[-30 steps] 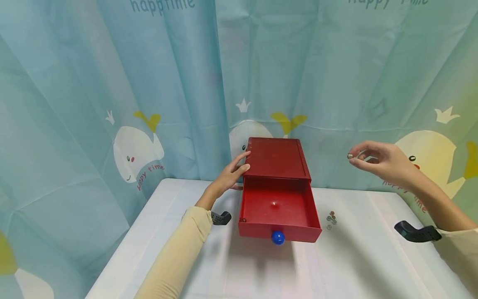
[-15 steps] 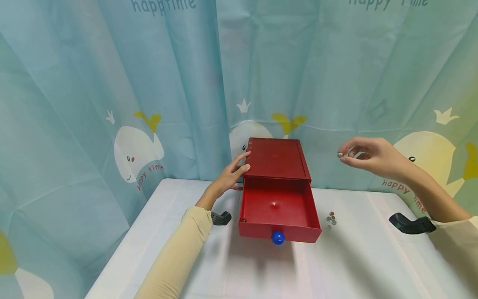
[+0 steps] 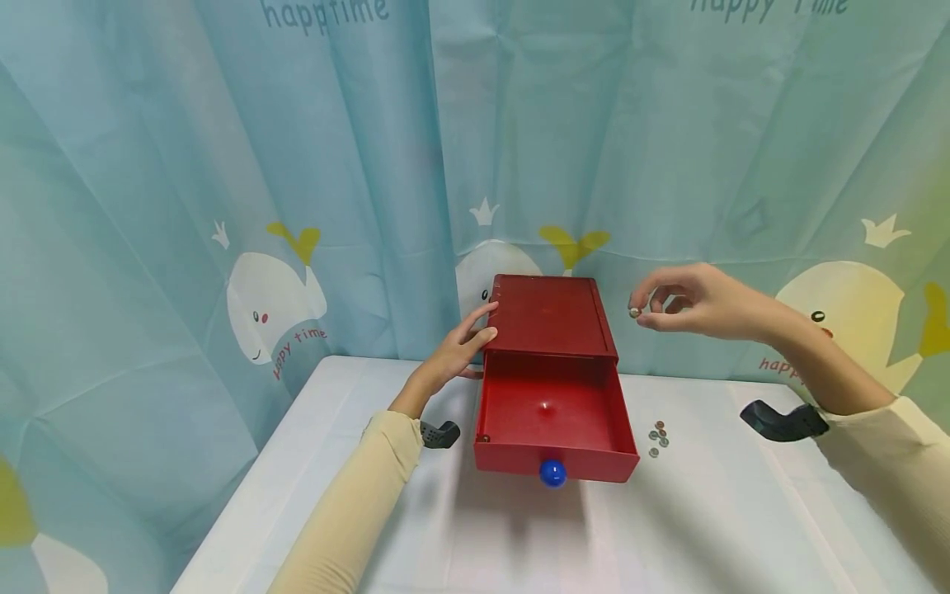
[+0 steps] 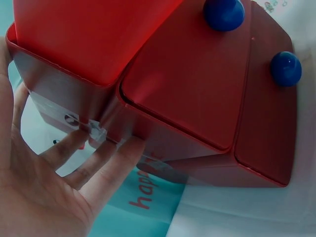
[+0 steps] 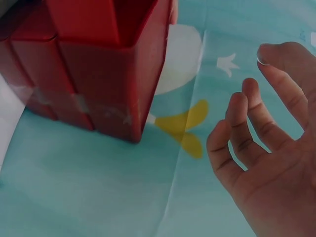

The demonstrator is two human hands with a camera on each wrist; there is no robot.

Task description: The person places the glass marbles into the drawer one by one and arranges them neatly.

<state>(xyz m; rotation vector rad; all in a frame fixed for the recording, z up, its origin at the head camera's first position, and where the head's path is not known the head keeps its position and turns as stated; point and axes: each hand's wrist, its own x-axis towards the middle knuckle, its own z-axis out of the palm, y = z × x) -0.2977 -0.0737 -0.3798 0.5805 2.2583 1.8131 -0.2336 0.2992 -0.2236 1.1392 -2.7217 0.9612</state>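
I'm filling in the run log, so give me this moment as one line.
left hand: rests open on red drawer box side | right hand: pinch grip on small bead, raised beside box | top drawer: open | loose beads: on table

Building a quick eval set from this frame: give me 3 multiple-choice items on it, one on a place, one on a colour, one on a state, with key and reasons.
1. Where does the loose cluster of small round beads lie?
A. inside the open drawer
B. on the white table, right of the drawer
C. on top of the red box

2. What colour is the round knob on the drawer front?
A. blue
B. yellow
C. white

3. How does the top drawer of the red plastic drawer box stand?
A. pushed shut
B. pulled out
C. removed and lying on the table

Key:
1. B, the beads sit on the white table beside the drawer's right wall.
2. A, the head view shows a blue ball knob.
3. B, the drawer juts forward, its inside visible, while the left hand rests against the box and the right hand pinches a small bead in the air.
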